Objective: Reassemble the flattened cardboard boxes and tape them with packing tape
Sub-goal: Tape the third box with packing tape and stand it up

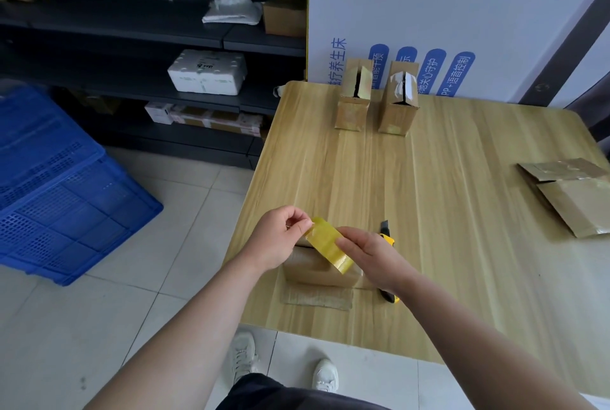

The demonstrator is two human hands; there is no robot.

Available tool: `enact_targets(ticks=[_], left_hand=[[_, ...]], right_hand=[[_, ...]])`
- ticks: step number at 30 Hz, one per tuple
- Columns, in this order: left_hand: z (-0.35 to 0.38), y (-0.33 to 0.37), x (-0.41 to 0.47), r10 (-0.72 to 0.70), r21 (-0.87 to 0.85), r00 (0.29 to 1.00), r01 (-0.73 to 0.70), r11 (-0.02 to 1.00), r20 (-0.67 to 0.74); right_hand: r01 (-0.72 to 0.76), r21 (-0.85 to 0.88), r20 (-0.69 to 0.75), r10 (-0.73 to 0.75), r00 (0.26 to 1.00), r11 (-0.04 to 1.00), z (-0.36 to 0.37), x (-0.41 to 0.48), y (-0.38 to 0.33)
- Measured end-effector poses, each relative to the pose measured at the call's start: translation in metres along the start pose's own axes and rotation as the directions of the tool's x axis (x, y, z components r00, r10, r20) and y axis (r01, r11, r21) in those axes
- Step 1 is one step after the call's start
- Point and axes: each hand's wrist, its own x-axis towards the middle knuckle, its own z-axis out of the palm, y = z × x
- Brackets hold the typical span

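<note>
**Head view: tape end being lifted over a box at the table's near edge**

1. A blue crate point(66, 185) sits on the floor at far left, clear of the work.
2. The left hand point(280, 238) has thumb and forefinger closed in a pinch at the upper edge of the tape roll point(330, 249), apparently on its free end. The other fingers are curled.
3. The roll is yellowish, glossy and wide, and is held tilted just above a small brown box point(313, 269) near the front-left of the table point(445, 211). Whether the box's top seam is taped is hidden by the roll.
4. The right hand point(369, 254) grips the roll's far side, fingers wrapped over it.
5. A yellow-and-black utility knife point(384, 228) lies just beyond the right hand, partly covered by it.
6. Two standing boxes point(376, 99) are at the far edge, flaps gaping. Flattened boxes point(574, 198) lie at the right edge.

Assessment: the step in hand is starting a strip. The next move likely calls for drawing out enough tape to span the seam, pressing it down flat, and then cutting it with the knife.
</note>
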Motion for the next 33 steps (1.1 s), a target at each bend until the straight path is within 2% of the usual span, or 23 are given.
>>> enact_targets(ticks=[5,8,11,13,16,18,19,21,23,29,33], left_hand=[[-0.008,0.002,0.006,-0.096,-0.241,0.995,0.102,0.965,0.036],[-0.01,-0.004,0.009,-0.177,-0.372,0.984,0.174,0.912,0.026],[-0.012,-0.009,0.011,-0.205,-0.506,0.979,0.175,0.844,-0.003],[-0.01,-0.013,0.009,-0.22,-0.568,0.975,0.156,0.808,-0.044],[-0.009,-0.024,0.007,-0.27,-0.6,0.946,0.114,0.791,-0.176],[-0.011,-0.032,0.005,-0.333,-0.594,0.918,0.148,0.791,-0.215],[-0.01,-0.036,0.004,-0.364,-0.593,0.915,0.199,0.78,-0.172],[-0.002,-0.041,-0.002,-0.404,-0.582,0.915,0.335,0.741,0.012],[0.008,-0.045,-0.007,-0.434,-0.504,0.893,0.433,0.747,0.123],[0.013,-0.047,-0.009,-0.445,-0.498,0.888,0.439,0.748,0.114],[0.011,-0.047,-0.01,-0.432,-0.677,0.895,0.388,0.626,0.114]], right_hand=[[-0.022,-0.02,-0.004,0.022,1.0,1.0,0.002,0.008,-0.001],[-0.044,-0.045,0.004,0.044,0.999,0.998,0.004,0.012,-0.001],[-0.054,-0.042,-0.027,0.052,0.998,0.998,0.004,0.016,0.001],[-0.046,-0.03,-0.035,0.045,0.998,0.998,0.002,0.018,0.0],[-0.037,-0.023,-0.039,0.036,0.999,0.999,0.0,0.024,-0.003],[-0.032,-0.016,-0.055,0.031,0.998,0.999,-0.002,0.027,-0.004],[-0.029,-0.011,-0.06,0.028,0.998,1.0,-0.003,0.029,-0.004],[-0.029,-0.001,-0.061,0.029,0.998,1.0,-0.005,0.031,-0.005],[-0.021,-0.013,-0.067,0.02,0.998,1.0,-0.007,0.033,-0.008],[0.002,-0.192,-0.014,-0.004,1.0,0.981,-0.012,0.035,-0.009],[0.013,-0.239,-0.009,-0.015,1.0,0.971,-0.007,0.04,-0.011]])
